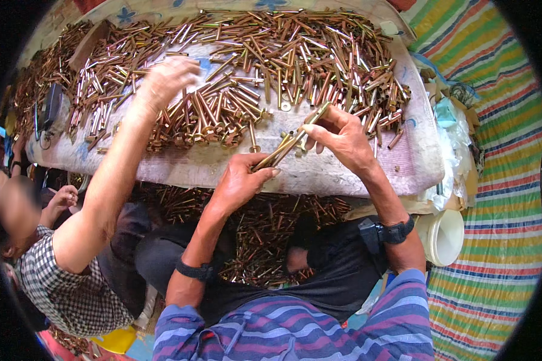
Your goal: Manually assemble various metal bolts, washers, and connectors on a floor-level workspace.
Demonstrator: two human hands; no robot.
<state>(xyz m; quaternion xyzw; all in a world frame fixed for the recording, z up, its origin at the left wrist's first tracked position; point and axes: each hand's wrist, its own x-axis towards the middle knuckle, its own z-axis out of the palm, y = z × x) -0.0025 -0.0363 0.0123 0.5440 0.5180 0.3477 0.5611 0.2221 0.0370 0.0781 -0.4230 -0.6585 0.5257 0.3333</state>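
Over the near edge of the cloth-covered table, my left hand (pixel 238 183) is closed round a few long gold-coloured metal rods (pixel 281 150) that look like bolts. My right hand (pixel 347 141) pinches a slim gold-coloured metal piece (pixel 317 114) just above their far ends; whether it is a bolt or a tube I cannot tell. Beyond my hands lies a heap of flange-headed bolts (pixel 214 120), heads toward me. A single bolt (pixel 253 137) lies apart beside them, and a washer (pixel 286 106) rests farther off. Small loose nuts or rings near my fingers are partly hidden.
Metal tubes and rods (pixel 349 66) are heaped along the far side of the table (pixel 367 177). At left, a co-worker's blurred arm (pixel 117 156) reaches over it. A white bucket (pixel 447 237) and plastic bags (pixel 454 141) stand at right. More metal parts (pixel 262 240) lie below the table.
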